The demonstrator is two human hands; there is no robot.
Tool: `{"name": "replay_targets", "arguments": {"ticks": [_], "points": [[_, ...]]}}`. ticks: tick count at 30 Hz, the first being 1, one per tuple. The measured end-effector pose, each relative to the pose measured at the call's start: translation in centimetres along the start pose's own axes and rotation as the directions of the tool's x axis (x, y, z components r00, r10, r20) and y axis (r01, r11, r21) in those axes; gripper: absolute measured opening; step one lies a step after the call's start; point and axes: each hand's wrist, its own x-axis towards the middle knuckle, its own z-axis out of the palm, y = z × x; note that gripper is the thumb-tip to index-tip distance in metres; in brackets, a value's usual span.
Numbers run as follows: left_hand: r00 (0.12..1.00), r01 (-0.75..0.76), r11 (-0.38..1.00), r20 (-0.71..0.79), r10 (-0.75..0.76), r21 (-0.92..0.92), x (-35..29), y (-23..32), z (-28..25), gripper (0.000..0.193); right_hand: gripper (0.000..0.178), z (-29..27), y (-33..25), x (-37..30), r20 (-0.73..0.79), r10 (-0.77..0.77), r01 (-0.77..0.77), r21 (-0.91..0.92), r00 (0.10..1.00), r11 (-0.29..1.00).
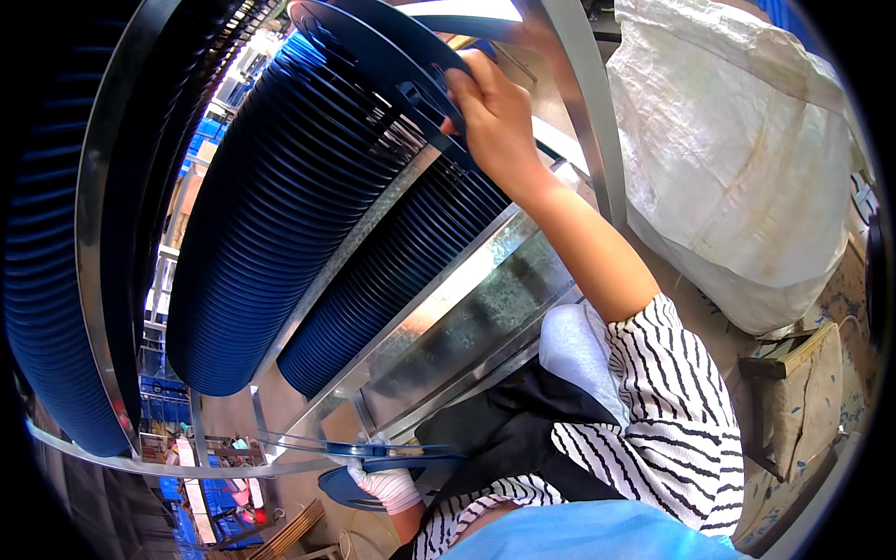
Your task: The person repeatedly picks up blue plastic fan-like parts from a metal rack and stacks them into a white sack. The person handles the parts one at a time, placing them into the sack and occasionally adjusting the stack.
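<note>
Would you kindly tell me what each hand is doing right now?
Left hand: gloved, closed on a blue disc.
Right hand: bare, closed on a blue spool.

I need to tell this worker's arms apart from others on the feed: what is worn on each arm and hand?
The right hand is bare, with no glove; the forearm is uncovered up to a short black-and-white striped sleeve. The left hand wears a white knit glove, and its arm shows the same striped sleeve near the lower edge.
</note>
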Motion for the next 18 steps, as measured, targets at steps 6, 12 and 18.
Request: {"name": "replay_targets", "arguments": {"ticks": [6,12,18], "points": [[0.999,-0.028,0.999,0.018,0.027,0.044,0.3,-0.5,0.5,0.046,0.019,2.0,1.7,4.1,0.053,-0.043,0.050,-0.131,0.998,0.990],[0.997,-0.067,0.995,-0.041,0.070,0.078,0.2,-1.2,1.5,0.043,0.019,4.5,3.5,6.2,0.090,-0.120,0.135,-0.187,0.989,0.973],[0.998,-0.054,0.986,-0.035,0.060,0.157,-0.6,-0.8,2.6,0.038,0.022,7.2,7.2,8.2,0.048,-0.475,0.465,-0.310,0.879,0.829]]}}
